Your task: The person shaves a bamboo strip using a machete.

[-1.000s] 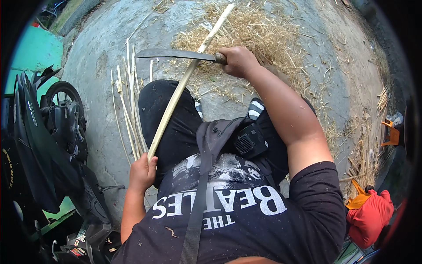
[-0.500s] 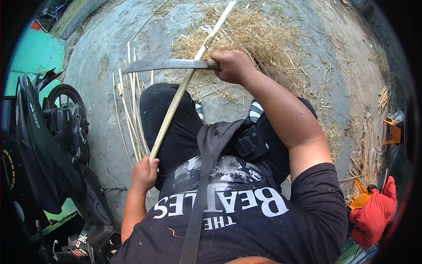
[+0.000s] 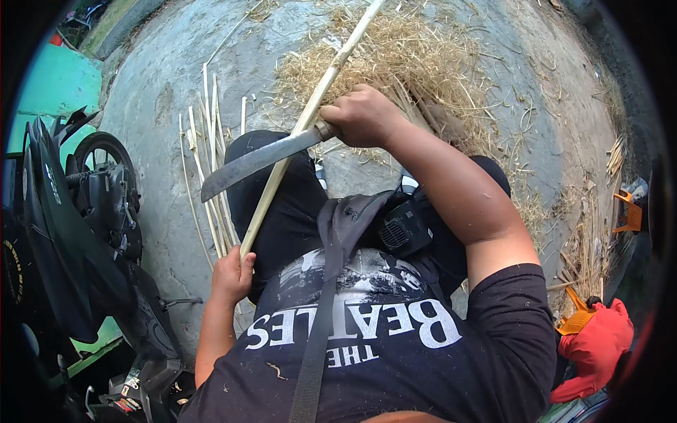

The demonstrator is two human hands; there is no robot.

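Observation:
My left hand (image 3: 231,277) is closed around the lower end of a long pale bamboo strip (image 3: 267,199), which slants up and away past my left knee. The far end runs over a heap of shavings and out at the top of the view. My right hand (image 3: 365,116) grips the handle of a machete (image 3: 257,161). Its broad curved blade crosses over the strip, tip pointing left and towards me. Whether the edge touches the strip, I cannot tell. Several thin bamboo strips (image 3: 199,166) lie on the ground beside my left leg.
Curly shavings (image 3: 416,60) are heaped on the concrete ahead. A dark motorcycle (image 3: 77,240) stands close on my left. At right, a person in red (image 3: 596,349) is near an orange plastic seat (image 3: 627,211) and scattered bamboo pieces (image 3: 592,243). A black device (image 3: 405,229) rests at my waist.
My right hand has come nearer and slightly left, bringing the machete down along the strip, its blade now tilted. My left hand stays put. The person in red has shifted slightly.

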